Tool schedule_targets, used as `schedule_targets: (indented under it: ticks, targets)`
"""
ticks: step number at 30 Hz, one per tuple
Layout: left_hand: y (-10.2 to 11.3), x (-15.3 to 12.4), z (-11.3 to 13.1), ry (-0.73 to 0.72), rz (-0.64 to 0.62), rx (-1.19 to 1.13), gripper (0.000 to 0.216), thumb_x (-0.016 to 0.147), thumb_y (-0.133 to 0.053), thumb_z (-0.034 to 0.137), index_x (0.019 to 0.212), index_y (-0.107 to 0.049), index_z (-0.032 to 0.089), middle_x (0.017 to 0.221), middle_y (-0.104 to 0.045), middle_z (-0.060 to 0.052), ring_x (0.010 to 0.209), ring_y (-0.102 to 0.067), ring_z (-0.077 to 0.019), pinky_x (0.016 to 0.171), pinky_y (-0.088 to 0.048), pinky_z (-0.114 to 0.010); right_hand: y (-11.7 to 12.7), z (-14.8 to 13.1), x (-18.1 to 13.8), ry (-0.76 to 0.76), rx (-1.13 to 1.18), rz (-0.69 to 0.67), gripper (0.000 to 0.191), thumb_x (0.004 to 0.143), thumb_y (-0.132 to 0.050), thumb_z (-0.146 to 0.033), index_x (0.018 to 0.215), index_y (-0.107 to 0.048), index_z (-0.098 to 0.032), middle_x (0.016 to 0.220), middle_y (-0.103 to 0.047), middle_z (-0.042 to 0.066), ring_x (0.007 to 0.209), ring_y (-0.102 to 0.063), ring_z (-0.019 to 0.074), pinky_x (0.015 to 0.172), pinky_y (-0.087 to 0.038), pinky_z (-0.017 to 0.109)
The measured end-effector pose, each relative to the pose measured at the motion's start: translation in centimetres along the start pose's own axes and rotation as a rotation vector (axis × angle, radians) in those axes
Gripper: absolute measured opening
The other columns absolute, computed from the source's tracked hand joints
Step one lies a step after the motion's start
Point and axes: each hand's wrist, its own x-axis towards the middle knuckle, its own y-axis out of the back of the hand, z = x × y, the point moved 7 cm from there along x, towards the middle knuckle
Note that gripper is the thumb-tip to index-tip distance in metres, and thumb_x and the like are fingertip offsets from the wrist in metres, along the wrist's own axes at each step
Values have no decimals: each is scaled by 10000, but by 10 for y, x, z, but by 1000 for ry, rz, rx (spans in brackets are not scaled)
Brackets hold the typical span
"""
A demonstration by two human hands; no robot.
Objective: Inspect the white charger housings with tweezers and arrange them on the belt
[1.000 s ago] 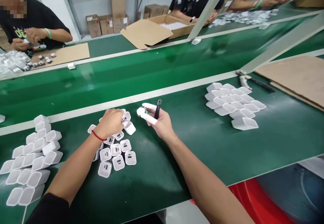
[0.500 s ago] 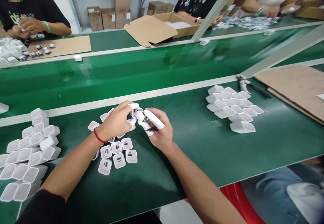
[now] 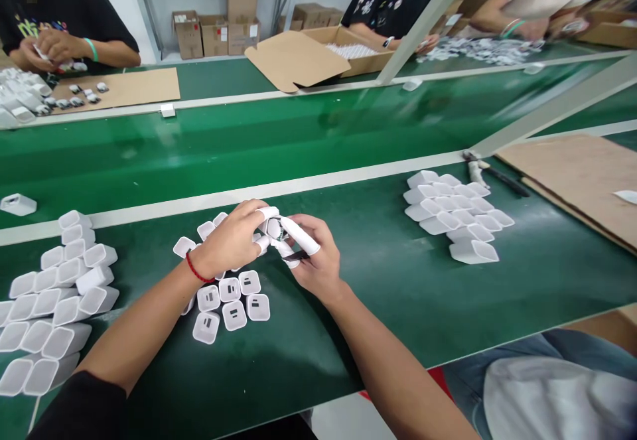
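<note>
While both hands stay joined, left hand (image 3: 229, 244) and right hand (image 3: 313, 264) pinch a white shell (image 3: 273, 226) above the charger cluster (image 3: 226, 300); open green mat (image 3: 378, 274) lies rightward.

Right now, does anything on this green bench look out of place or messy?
Mostly tidy. One white shell lies alone on the belt, apart from the stacked shells at the left. The plugs under the hands sit in a loose, uneven cluster. The left hand and right hand meet over one piece.
</note>
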Motion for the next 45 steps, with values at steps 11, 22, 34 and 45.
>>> schedule_targets:
  ticks: [11, 22, 34, 45]
  targets:
    - [-4, 0, -1, -9, -58, 30, 475, 660, -491, -50, 1070, -566, 177, 1153, -597, -78, 1125, -567, -229, 968, -518, -395, 1, -7, 1, 21, -110, -58, 512, 796, -623, -116, 1261, -478, -274, 1124, -558, 96, 601, -557, 109, 573, -531, 286]
    - [-1, 1, 0, -32, -44, -30, 473, 653, -483, -42, 1066, -576, 170, 1151, -623, -79, 1116, -588, -217, 953, -525, -377, 3, -2, 1, 23, -21, -32, 534, 862, -600, -153, 1355, -450, -293, 1111, -581, 94, 589, -533, 101, 595, -519, 290]
    - [4, 2, 3, -67, 29, -120, 425, 702, -551, -21, 1076, -611, 171, 1148, -654, -74, 1078, -619, -198, 932, -538, -348, -1, 26, -5, -403, 256, -85, 510, 852, -669, -336, 1331, -518, -251, 1165, -572, 107, 586, -519, 82, 453, -413, 230]
    - [2, -1, 10, -104, 27, -166, 386, 789, -629, 59, 1154, -610, 182, 1187, -663, -78, 1108, -626, -207, 965, -537, -363, -21, 38, -13, -809, 617, -168, 547, 773, -716, -517, 1152, -619, -135, 554, -542, -39, 522, -469, 110, 574, -414, 265]
